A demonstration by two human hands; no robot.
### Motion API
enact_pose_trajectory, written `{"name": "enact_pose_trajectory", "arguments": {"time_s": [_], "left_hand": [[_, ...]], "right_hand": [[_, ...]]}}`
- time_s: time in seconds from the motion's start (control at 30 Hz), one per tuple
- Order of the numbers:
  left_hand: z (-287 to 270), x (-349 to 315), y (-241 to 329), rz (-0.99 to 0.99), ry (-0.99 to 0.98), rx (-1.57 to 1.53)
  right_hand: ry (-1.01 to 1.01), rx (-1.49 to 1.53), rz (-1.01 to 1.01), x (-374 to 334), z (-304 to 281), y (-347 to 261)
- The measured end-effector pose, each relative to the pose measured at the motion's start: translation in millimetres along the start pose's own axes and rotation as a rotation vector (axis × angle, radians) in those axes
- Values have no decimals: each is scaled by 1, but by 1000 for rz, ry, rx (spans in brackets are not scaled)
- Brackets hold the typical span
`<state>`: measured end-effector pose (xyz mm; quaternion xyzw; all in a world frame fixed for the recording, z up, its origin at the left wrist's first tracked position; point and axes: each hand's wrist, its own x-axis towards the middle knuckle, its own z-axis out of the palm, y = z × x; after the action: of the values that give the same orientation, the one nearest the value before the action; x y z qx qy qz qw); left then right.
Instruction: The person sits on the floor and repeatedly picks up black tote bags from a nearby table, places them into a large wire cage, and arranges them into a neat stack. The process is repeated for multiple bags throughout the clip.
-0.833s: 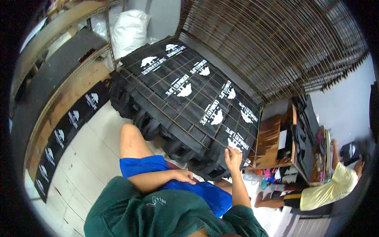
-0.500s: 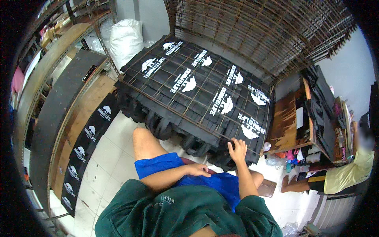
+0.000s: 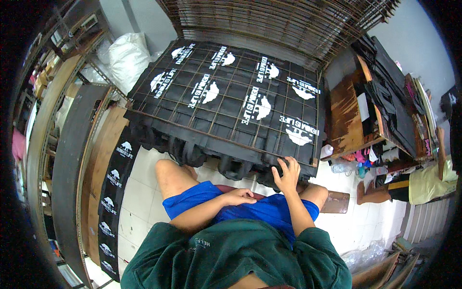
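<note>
In front of me lies a wire drying rack [image 3: 168,111] over black fabric panels [image 3: 231,98], each with a white print. My right hand [image 3: 287,174] rests at the rack's near right edge, fingers spread and gripping nothing. My left hand [image 3: 239,197] lies on my lap over the blue shorts [image 3: 192,199], its fingers curled together, with nothing visible in them. Black strap loops [image 3: 190,155] hang below the near edge of the stack, between the panels and my knees.
More wire racks [image 3: 269,21] are raised above the far side. Left are shelves [image 3: 65,192] and a strip of printed black panels [image 3: 109,207]. A wooden cabinet [image 3: 344,113] holds black pieces at right. Beyond it, a person in a yellow shirt [image 3: 430,180] stands. A white sack [image 3: 127,60] sits far left.
My view has shifted, so the rack sits further left in the picture. My right hand stays at the rack's near edge and my left on my lap. The person at right has shifted slightly.
</note>
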<state>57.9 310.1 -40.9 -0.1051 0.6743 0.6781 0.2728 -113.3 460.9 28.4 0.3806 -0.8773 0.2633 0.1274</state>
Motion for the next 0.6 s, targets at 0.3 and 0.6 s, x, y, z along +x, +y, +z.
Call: {"name": "enact_pose_trajectory", "arguments": {"time_s": [0.3,0.6], "left_hand": [[5,13,-29,104,37,102],[5,2,-19,62,74,113]], "right_hand": [[318,234,281,-20,-34,57],[472,481,574,-28,-48,95]]}}
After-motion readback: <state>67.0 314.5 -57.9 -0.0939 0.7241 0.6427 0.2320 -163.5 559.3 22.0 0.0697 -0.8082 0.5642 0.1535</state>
